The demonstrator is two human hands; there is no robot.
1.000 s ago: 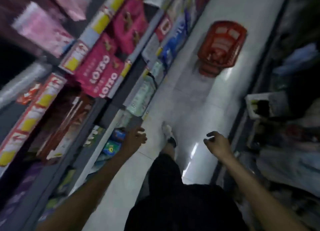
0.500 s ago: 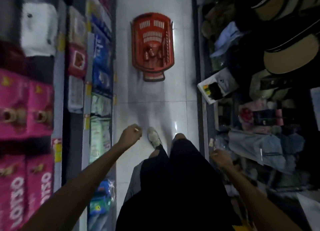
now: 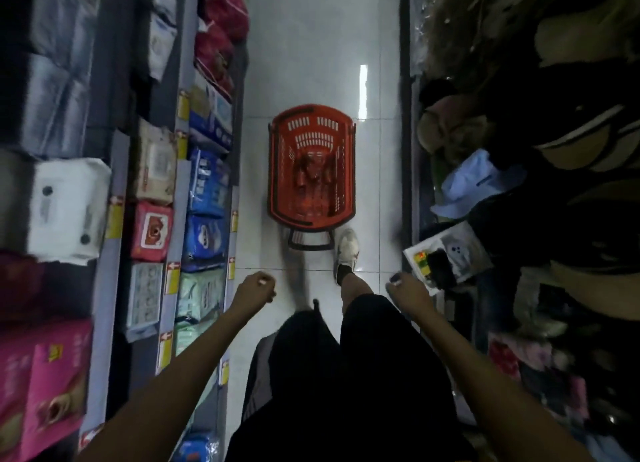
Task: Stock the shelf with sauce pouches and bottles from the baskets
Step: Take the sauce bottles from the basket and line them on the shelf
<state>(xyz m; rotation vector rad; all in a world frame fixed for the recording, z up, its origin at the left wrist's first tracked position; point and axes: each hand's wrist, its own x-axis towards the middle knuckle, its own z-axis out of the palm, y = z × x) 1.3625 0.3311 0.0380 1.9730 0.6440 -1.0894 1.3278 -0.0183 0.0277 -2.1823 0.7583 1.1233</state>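
A red plastic basket (image 3: 277,170) stands on the white tiled aisle floor straight ahead, a dark handle at its near end. Several dark reddish bottles (image 3: 313,176) lie inside it, blurred. My left hand (image 3: 257,287) hangs over the floor below and left of the basket, fingers curled shut, nothing in it. My right hand (image 3: 408,290) is level with it on the right, fingers bent downward, holding nothing. Both hands are well short of the basket. My white shoe (image 3: 346,250) is beside the basket's handle.
The left shelf unit (image 3: 180,184) holds packs of tissues, wipes and blue and pink packages with yellow price tags. On the right, a rack (image 3: 408,170) carries hats, clothing and a packaged item (image 3: 446,257) jutting toward the aisle. The floor (image 3: 311,63) runs on beyond the basket.
The view has swung from the tilted shelf to straight down the aisle. The basket is now much closer, just ahead of my feet. Both hands stay low and hold nothing.
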